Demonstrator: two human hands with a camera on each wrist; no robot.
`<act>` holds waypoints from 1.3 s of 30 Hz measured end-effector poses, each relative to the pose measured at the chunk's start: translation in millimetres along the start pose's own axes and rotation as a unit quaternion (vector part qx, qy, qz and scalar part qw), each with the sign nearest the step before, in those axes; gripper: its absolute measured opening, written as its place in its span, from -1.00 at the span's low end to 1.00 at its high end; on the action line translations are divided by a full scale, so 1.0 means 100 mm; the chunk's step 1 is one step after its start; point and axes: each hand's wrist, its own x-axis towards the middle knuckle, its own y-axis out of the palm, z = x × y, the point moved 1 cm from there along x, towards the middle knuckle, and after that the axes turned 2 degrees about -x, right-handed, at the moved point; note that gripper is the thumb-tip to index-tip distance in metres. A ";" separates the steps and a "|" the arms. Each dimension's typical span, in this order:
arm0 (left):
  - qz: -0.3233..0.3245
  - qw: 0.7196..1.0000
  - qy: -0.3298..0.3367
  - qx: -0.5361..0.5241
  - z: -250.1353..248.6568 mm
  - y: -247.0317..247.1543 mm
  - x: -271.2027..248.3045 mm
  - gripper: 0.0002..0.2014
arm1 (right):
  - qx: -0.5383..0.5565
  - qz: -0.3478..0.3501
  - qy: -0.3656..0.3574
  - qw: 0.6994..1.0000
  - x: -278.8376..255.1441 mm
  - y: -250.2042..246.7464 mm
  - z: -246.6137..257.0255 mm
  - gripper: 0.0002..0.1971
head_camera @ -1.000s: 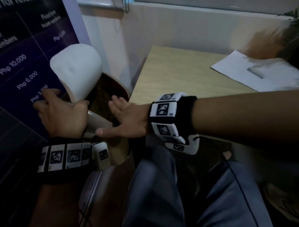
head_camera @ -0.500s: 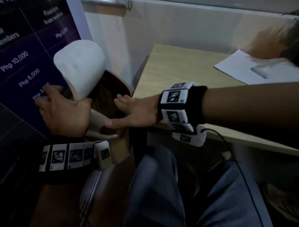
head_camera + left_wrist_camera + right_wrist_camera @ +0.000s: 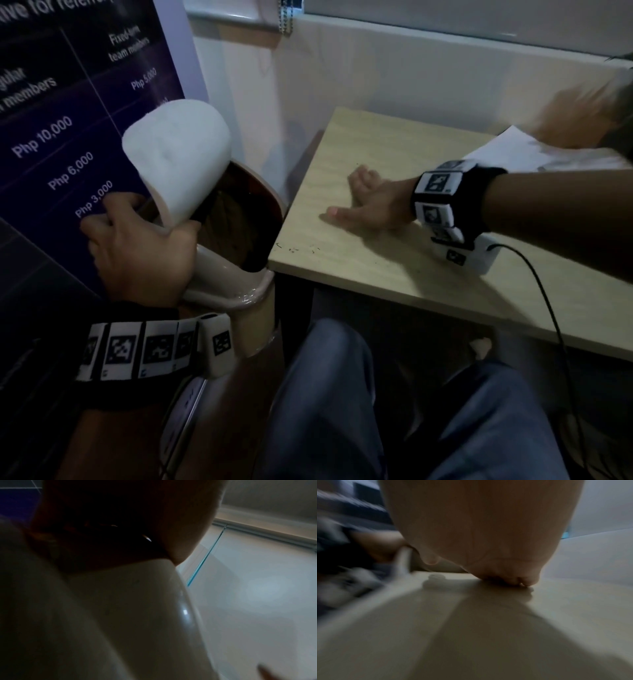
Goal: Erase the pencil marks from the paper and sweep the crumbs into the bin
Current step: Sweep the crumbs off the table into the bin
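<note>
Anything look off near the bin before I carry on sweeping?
Yes: a few dark crumbs lie on the table near its corner beside the bin, not swept in. The left hand holds the lid up; the right hand rests flat farther back.

We see a dim room. A pale light-wood desk top (image 3: 394,192) with a square corner fills the frame from the centre out toward 3 and 4 o'clock, dark space beneath it. Behind the desk, from 12 to 2 o'clock, runs a plain cream wall (image 3: 411,75), topped by a pale window ledge (image 3: 239,20) from which a beaded metal blind chain (image 3: 286,17) hangs at 12 o'clock. At 10 o'clock stands a dark purple printed banner (image 3: 68,102) with white price lettering. The left wrist view shows a white roller blind (image 3: 257,588), softly lit.
</note>
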 end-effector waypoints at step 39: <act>0.005 1.000 -0.006 0.016 -0.05 -0.02 0.00 -0.35 | -0.056 -0.012 -0.072 0.996 0.40 -0.16 0.00 0.13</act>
